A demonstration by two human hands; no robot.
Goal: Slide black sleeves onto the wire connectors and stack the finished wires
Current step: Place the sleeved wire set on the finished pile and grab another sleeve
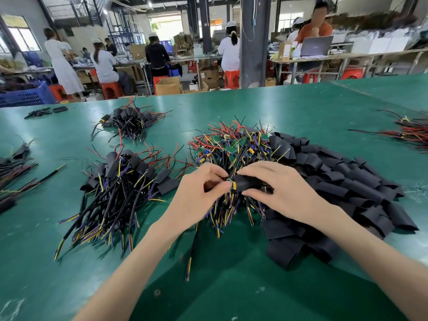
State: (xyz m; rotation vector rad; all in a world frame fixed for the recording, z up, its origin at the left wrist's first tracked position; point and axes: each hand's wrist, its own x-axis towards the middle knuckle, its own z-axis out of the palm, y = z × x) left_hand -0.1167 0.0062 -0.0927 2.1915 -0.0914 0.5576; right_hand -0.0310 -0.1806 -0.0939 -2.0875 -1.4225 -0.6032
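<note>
The person's left grip (199, 195) is curled, its thumb and forefinger pinching the connector end of a wire (232, 186) above the middle of the green desk (231, 286); the right grip (284, 191) is closed round a black sleeve (250, 183), fingers laid over the top and thumb beneath, the sleeve's open end touching the connector; just behind both grips lies a tangled heap of unsleeved wires (231, 147) with small green boards and red leads; a wide pile of loose sleeves (335, 181) spreads from that heap toward the right edge, touching it; left of the grips a stack of finished wires (120, 181) lies with its sleeved ends pointing away from the person; a second, smaller stack (129, 121) sits nearer the far edge; further bundles (14, 163) lie at the left edge and others at the right edge; beyond the far edge, other people (104, 63) work at benches.
</note>
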